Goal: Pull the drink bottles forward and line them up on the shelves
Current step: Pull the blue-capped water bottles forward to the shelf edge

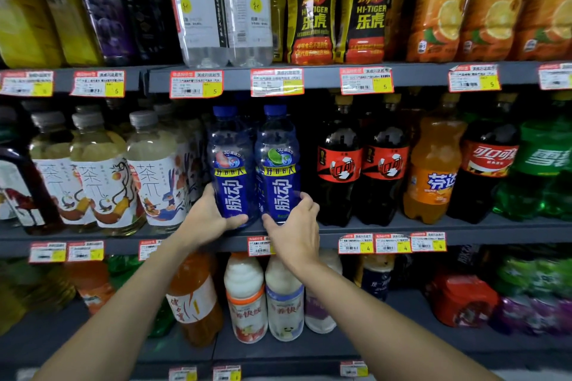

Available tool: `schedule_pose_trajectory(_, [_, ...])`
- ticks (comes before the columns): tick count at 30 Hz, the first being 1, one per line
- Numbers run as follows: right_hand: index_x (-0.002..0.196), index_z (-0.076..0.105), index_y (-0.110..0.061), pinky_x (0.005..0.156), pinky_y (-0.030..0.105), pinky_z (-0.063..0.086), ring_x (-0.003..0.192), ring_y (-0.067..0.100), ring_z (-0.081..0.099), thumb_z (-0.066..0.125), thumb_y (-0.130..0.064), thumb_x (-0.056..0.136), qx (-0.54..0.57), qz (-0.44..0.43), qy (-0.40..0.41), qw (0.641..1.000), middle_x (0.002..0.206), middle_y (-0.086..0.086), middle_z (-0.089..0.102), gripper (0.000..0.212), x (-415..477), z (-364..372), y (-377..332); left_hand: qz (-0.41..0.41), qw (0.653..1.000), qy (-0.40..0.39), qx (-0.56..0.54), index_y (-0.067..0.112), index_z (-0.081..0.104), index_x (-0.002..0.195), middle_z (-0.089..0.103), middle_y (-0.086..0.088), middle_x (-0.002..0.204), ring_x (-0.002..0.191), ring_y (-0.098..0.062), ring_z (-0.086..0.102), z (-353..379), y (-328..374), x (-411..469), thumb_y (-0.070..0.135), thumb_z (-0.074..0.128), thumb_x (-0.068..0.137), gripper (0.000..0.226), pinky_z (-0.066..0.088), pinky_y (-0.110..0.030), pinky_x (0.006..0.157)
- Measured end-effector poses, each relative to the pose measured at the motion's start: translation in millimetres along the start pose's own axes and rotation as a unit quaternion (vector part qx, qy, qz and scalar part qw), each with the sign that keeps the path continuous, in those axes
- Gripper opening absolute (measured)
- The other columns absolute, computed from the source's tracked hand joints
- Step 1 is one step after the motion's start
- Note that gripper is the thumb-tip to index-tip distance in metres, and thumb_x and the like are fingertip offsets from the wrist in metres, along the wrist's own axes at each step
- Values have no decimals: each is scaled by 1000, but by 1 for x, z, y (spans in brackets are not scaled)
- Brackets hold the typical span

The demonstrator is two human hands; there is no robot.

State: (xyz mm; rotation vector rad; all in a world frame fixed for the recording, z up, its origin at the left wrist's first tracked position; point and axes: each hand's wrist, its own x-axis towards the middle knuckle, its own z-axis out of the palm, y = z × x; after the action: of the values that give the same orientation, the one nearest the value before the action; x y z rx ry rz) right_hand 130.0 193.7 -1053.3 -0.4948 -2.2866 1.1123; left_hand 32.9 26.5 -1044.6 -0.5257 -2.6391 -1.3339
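Two blue drink bottles stand side by side at the front edge of the middle shelf [387, 230]. My left hand [207, 219] wraps the base of the left blue bottle [230, 164]. My right hand [294, 232] grips the base of the right blue bottle [278, 164], which has a lime on its label. Both bottles are upright and touch each other.
Pale tea bottles [105, 176] stand to the left, dark cola bottles [362, 164] and an orange soda [433, 170] to the right. The upper shelf holds clear, black-yellow and orange bottles. White milk drinks [266, 297] sit on the lower shelf under my arms.
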Motion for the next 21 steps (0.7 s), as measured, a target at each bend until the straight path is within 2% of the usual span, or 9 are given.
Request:
schedule_pose_trajectory(2, [144,31,-15,92,37,48,115,29,59,78,-42,81,-8,-18,-21,1000,137,7,45,84,1,0,5,3,999,-23,28,16,38,133,58,9,112,101,-12,58,-4,-1,1,28,97,60,95,40,-25,87])
schedule_pose_trajectory(4, [147,27,-15,96,37,47,119,28,58,79,-35,82,-12,-34,-35,999,140,6,45,85,-1,2,9,-1,998,-29,47,17,38,132,56,10,111,100,-12,56,-6,-2,3,31,98,57,97,40,-26,88])
schedule_pose_trajectory(14, [150,25,-15,92,38,49,116,30,60,83,-40,79,-31,-18,-16,999,137,7,43,95,-2,4,8,25,992,-73,102,14,33,133,57,-7,134,120,-24,56,-14,0,4,33,97,58,101,43,-33,99])
schedule_pose_trajectory(18, [141,33,-18,86,35,49,110,30,61,83,-40,78,-22,-22,-22,999,130,5,42,83,-3,2,7,19,994,-74,83,17,35,133,57,-2,132,118,-20,56,-15,0,3,33,98,57,101,41,-30,96])
schedule_pose_trajectory(21, [140,34,-16,89,37,51,111,29,61,83,-39,79,-13,-32,-22,999,129,5,42,82,-5,0,9,15,995,-67,74,20,35,131,57,5,124,109,-14,55,-14,-2,2,32,98,56,98,39,-26,92])
